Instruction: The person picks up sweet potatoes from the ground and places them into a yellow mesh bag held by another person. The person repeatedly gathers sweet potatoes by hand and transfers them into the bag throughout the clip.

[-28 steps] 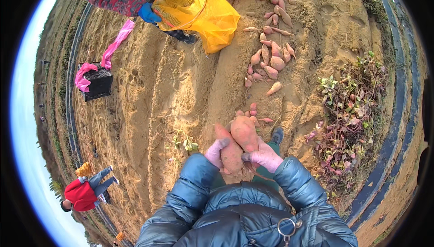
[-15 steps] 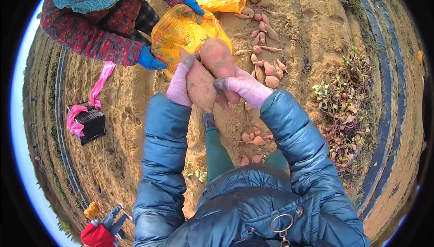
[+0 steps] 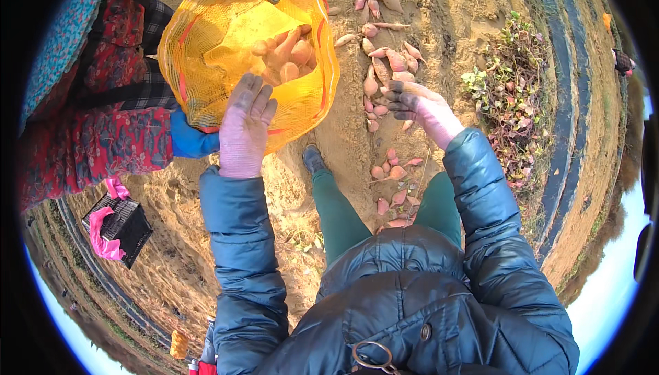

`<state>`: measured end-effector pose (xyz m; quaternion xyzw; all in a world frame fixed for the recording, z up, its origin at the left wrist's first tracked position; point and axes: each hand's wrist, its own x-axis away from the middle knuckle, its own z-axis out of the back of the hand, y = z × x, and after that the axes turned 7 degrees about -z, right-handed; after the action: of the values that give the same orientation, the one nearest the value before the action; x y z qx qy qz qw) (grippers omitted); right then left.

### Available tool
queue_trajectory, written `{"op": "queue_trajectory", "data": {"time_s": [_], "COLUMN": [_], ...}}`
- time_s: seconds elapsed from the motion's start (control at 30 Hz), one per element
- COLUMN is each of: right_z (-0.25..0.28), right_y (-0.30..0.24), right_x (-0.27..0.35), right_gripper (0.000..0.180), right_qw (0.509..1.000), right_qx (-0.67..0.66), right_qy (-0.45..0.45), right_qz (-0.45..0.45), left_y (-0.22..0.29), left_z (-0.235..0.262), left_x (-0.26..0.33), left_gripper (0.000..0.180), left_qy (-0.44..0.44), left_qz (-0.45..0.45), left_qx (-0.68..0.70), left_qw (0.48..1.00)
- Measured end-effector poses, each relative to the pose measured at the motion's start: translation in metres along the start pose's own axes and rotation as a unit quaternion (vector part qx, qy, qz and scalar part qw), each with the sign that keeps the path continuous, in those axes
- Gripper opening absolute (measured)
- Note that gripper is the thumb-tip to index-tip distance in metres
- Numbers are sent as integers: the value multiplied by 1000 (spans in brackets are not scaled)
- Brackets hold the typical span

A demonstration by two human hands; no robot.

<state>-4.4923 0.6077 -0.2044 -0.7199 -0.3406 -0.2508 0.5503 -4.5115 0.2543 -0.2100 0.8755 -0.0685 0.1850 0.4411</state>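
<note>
Sandy field soil [image 3: 171, 238] spreads below the empty left hand [image 3: 245, 118], by a wide-mouthed yellow mesh bag [image 3: 199, 39] containing sweet potatoes [image 3: 301, 52], and the empty right hand [image 3: 427, 109], well apart near loose roots [image 3: 397, 61]; bagging seems in hand, the next move likely calling for grasping those.

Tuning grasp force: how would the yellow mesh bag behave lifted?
The yellow mesh bag is probably floppy: its netting wrinkles. Lifted, it may sag, since sweet potatoes lie inside. It could collapse if released: blue-gloved hands hold it open.
</note>
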Motion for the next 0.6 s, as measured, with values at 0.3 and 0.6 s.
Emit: {"op": "queue_trajectory", "data": {"time_s": [0.3,0.6], "right_z": [294,376], "right_y": [77,124], "right_x": [11,-262], "right_gripper": [29,67], "right_qw": [938,894], "right_qx": [-29,385], "right_qy": [331,200], "right_qz": [-101,-109], "left_y": [-66,-425], "left_z": [-27,-53], "left_x": [71,56], "left_gripper": [53,61], "left_qy": [-387,195], "left_qz": [-118,295], "left_qx": [169,91], "left_qw": [899,931]}}
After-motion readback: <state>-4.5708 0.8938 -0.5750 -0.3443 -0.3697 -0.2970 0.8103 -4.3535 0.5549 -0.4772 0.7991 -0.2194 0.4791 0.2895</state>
